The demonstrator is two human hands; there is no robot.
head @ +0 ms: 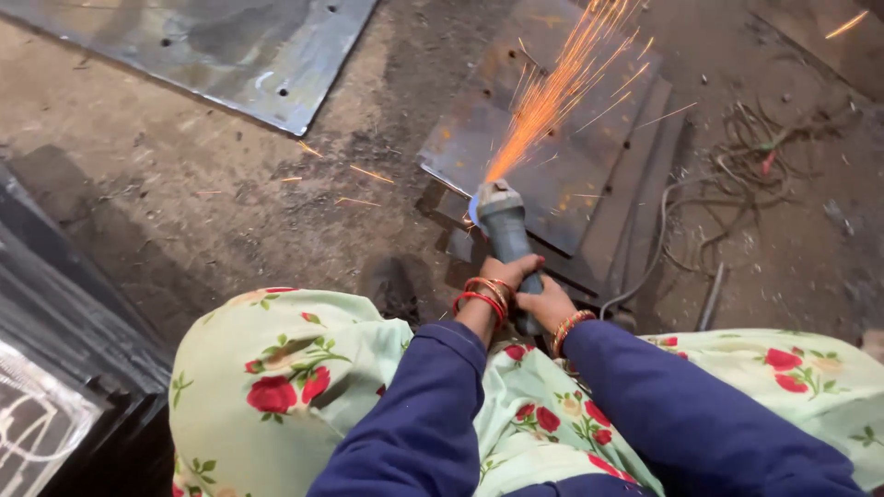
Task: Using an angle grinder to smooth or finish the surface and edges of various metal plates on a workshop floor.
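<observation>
We've got both hands wrapped tight around the grey angle grinder, left hand higher on the body, right hand just behind it near the cord end. The grinder's head sits on the near-left edge of the stack of steel plates, throwing orange sparks up and away across it. Left of the stack, well apart, lies another big drilled plate. To the right of the stack there's a tangle of wire on the dirt floor, and a cable runs alongside the plates. No bins or boxes that we can make out.
</observation>
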